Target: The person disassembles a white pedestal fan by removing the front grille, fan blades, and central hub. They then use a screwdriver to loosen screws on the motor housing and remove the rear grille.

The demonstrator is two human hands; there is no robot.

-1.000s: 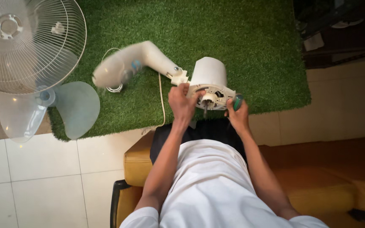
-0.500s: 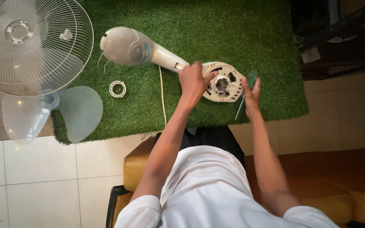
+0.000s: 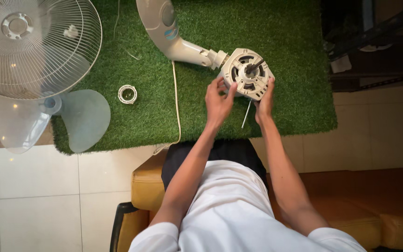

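Cream plastic fan motor housing point(image 3: 248, 73), round and vented, with a dark metal shaft pointing up and to the right from its centre, is held just above the green artificial-turf mat point(image 3: 276, 37). It joins the curved cream plastic neck and stand body point(image 3: 166, 28), which lies on the turf up and to the left.

The left hand point(image 3: 218, 103) curls about the housing's lower-left rim, thumb and fingers spread and pressing on the edge. The right hand point(image 3: 264, 102) cups the lower-right rim. It also appears to hold a thin grey metal screwdriver shaft point(image 3: 246, 114), which sticks out below the palm; the handle is hidden, so the grip on it cannot be told for certain.

Judged from this posture, the step in hand is turning and steadying the housing so that its open face can be inspected. The next move calls for one hand to brace the housing firmly while the other frees the tool and lines its tip up with a fastener.

Left of the motor, a white power cord point(image 3: 177, 102) runs down the turf. Further left lie a small white ring-shaped plastic nut point(image 3: 127, 94), the translucent three-bladed fan blade point(image 3: 82, 119) and the white wire guard grille point(image 3: 38, 46). The person sits on a tan leather seat point(image 3: 148, 186) over pale floor tiles point(image 3: 43, 200).
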